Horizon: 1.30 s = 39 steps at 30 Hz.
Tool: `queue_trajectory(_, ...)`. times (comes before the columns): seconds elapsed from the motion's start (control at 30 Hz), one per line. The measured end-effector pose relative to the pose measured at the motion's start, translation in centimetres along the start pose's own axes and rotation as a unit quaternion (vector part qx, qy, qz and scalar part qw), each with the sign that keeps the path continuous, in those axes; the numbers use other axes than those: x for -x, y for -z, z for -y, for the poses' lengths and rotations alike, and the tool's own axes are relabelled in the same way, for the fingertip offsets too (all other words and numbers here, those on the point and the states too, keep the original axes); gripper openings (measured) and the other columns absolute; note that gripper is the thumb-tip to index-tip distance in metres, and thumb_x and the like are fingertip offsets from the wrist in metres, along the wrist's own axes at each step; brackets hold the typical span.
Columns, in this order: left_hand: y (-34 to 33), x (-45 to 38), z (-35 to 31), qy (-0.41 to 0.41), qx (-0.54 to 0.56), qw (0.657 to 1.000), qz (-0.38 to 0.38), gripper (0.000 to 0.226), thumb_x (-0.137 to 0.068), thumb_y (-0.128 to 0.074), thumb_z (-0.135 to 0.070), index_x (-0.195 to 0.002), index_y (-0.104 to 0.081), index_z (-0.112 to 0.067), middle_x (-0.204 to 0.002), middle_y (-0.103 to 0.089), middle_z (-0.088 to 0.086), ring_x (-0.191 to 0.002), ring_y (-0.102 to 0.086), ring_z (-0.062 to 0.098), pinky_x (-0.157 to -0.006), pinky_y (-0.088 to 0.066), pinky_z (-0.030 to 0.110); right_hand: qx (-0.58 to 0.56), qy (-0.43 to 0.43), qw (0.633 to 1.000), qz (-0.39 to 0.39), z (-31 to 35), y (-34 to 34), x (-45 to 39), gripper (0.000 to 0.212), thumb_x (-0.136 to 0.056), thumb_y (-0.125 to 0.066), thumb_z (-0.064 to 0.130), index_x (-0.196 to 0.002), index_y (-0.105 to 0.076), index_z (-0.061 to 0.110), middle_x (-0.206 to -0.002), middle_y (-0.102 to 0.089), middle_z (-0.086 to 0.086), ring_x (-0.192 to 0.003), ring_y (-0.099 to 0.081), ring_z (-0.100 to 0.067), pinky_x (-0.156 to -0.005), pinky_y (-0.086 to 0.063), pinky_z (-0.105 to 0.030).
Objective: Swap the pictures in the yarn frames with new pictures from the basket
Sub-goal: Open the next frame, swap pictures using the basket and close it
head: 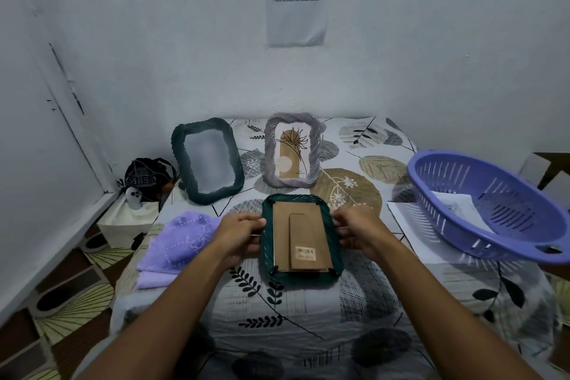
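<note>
Both hands on green yarn frame (300, 236), face-down on patterned table (308, 311), brown backing up. Left hand (239, 233) fingers curl on its left edge; right hand (359, 233) grips right edge. Purple basket (481, 203) with papers sits right. Behind: dark frame (207, 160), grey frame (292, 149) with picture, upright.

I see one green yarn frame (301, 234) face down, brown backing up; behind it stand a dark frame (207, 160) and a grey frame (291, 149); the purple basket (490, 203) sits right, holding pictures (456, 205).
</note>
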<state>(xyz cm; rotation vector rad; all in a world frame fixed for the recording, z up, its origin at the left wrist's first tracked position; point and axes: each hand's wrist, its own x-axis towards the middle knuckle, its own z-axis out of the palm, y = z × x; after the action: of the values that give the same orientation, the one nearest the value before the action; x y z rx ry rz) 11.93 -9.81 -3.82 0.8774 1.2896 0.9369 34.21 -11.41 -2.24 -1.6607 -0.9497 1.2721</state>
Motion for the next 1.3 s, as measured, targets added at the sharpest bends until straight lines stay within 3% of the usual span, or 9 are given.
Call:
queue_trajectory(0.13, 0.0, -0.6, -0.4, -0.007, -0.060, 0.998, 0.013, 0.020, -0.097, -0.049, -0.006, -0.103, -0.059, 0.011, -0.082, -0.065, 0.021, -0.062, -0.064, 0.027, -0.057, -0.058, 0.040, 0.004, -0.006, 1.000, 0.004, -0.5, -0.3, -0.7, 0.024, -0.088, -0.060, 0.014, -0.065, -0.052, 0.012, -0.053, -0.045, -0.003, -0.042, -0.039, -0.015, -0.048, -0.039, -0.026)
queue_trajectory(0.27, 0.2, -1.5, -0.9, -0.022, -0.170, 0.985, 0.000, 0.017, -0.096, -0.050, -0.008, -0.090, -0.060, 0.004, -0.076, -0.056, 0.023, -0.061, -0.057, 0.026, -0.062, -0.057, 0.048, 0.007, -0.007, 1.000, 0.005, -0.7, -0.5, -1.2, 0.023, -0.087, -0.061, 0.012, -0.066, -0.054, 0.010, -0.053, -0.048, -0.003, -0.043, -0.042, -0.015, -0.049, -0.041, -0.026)
queue_trajectory(0.37, 0.1, -2.4, -1.0, -0.041, -0.272, 0.961, -0.024, 0.024, -0.094, -0.053, -0.010, -0.076, -0.060, 0.003, -0.060, -0.061, 0.014, -0.044, -0.060, 0.022, -0.045, -0.054, 0.035, 0.033, -0.001, 0.999, 0.006, -1.0, -0.5, -1.5, 0.020, -0.087, -0.061, 0.010, -0.068, -0.056, 0.007, -0.054, -0.049, -0.005, -0.044, -0.045, -0.017, -0.049, -0.044, -0.027)
queue_trajectory(0.43, -0.1, -2.7, -1.1, -0.047, -0.325, 0.944, -0.037, 0.025, -0.094, -0.055, -0.013, -0.079, -0.063, 0.006, -0.059, -0.063, 0.013, -0.040, -0.060, 0.019, -0.038, -0.048, 0.026, 0.050, 0.007, 0.999, 0.014, -1.1, -0.4, -1.9, 0.019, -0.087, -0.061, 0.009, -0.069, -0.056, 0.006, -0.055, -0.050, -0.006, -0.044, -0.046, -0.017, -0.049, -0.044, -0.028)
queue_trajectory(0.6, 0.2, -3.7, -1.4, -0.099, -0.443, 0.887, -0.085, 0.024, -0.086, -0.063, -0.023, -0.067, -0.068, -0.010, -0.054, -0.064, 0.002, -0.053, -0.062, 0.012, -0.056, -0.049, 0.023, 0.142, 0.066, 0.987, -0.018, -1.2, -0.2, -3.2, 0.010, -0.085, -0.061, 0.002, -0.079, -0.066, -0.003, -0.063, -0.056, -0.015, -0.054, -0.052, -0.023, -0.053, -0.046, -0.032)
queue_trajectory(0.8, -0.6, -5.5, -1.5, -0.133, -0.407, 0.897, -0.106, 0.022, -0.082, -0.072, -0.031, -0.077, -0.076, -0.010, -0.072, -0.071, 0.007, -0.073, -0.066, 0.022, -0.070, -0.053, 0.029, 0.263, 0.155, 0.948, -0.089, -0.5, -1.8, -5.1, 0.012, -0.086, -0.067, 0.017, -0.085, -0.074, 0.007, -0.084, -0.071, -0.010, -0.079, -0.065, -0.025, -0.077, -0.056, -0.042)
queue_trajectory(1.0, -0.9, -6.5, -1.1, -0.138, -0.410, 0.892, -0.133, 0.025, -0.075, -0.078, -0.040, -0.072, -0.075, -0.016, -0.073, -0.072, 0.001, -0.074, -0.065, 0.016, -0.066, -0.049, 0.026, 0.295, 0.131, 0.941, -0.102, -0.3, -2.9, -6.2, 0.018, -0.082, -0.072, 0.037, -0.079, -0.073, 0.019, -0.074, -0.068, 0.002, -0.067, -0.061, -0.014, -0.055, -0.040, -0.023)
queue_trajectory(1.2, -0.8, -7.2, -1.5, -0.130, -0.418, 0.891, -0.123, 0.026, -0.070, -0.082, -0.041, -0.066, -0.072, -0.018, -0.068, -0.070, -0.001, -0.070, -0.066, 0.017, -0.071, -0.055, 0.034, 0.273, 0.110, 0.953, -0.076, -0.5, -2.6, -7.4, 0.016, -0.076, -0.078, 0.036, -0.075, -0.073, 0.021, -0.075, -0.070, 0.003, -0.073, -0.066, -0.017, -0.072, -0.055, -0.037)
queue_trajectory(1.3, -0.7, -7.5, -1.6, -0.124, -0.409, 0.896, -0.116, 0.026, -0.069, -0.084, -0.038, -0.064, -0.071, -0.016, -0.065, -0.069, 0.000, -0.067, -0.065, 0.018, -0.070, -0.057, 0.035, 0.263, 0.109, 0.956, -0.070, -0.5, -2.5, -7.6, 0.013, -0.075, -0.079, 0.032, -0.077, -0.074, 0.020, -0.076, -0.070, 0.002, -0.074, -0.066, -0.017, -0.077, -0.056, -0.042)
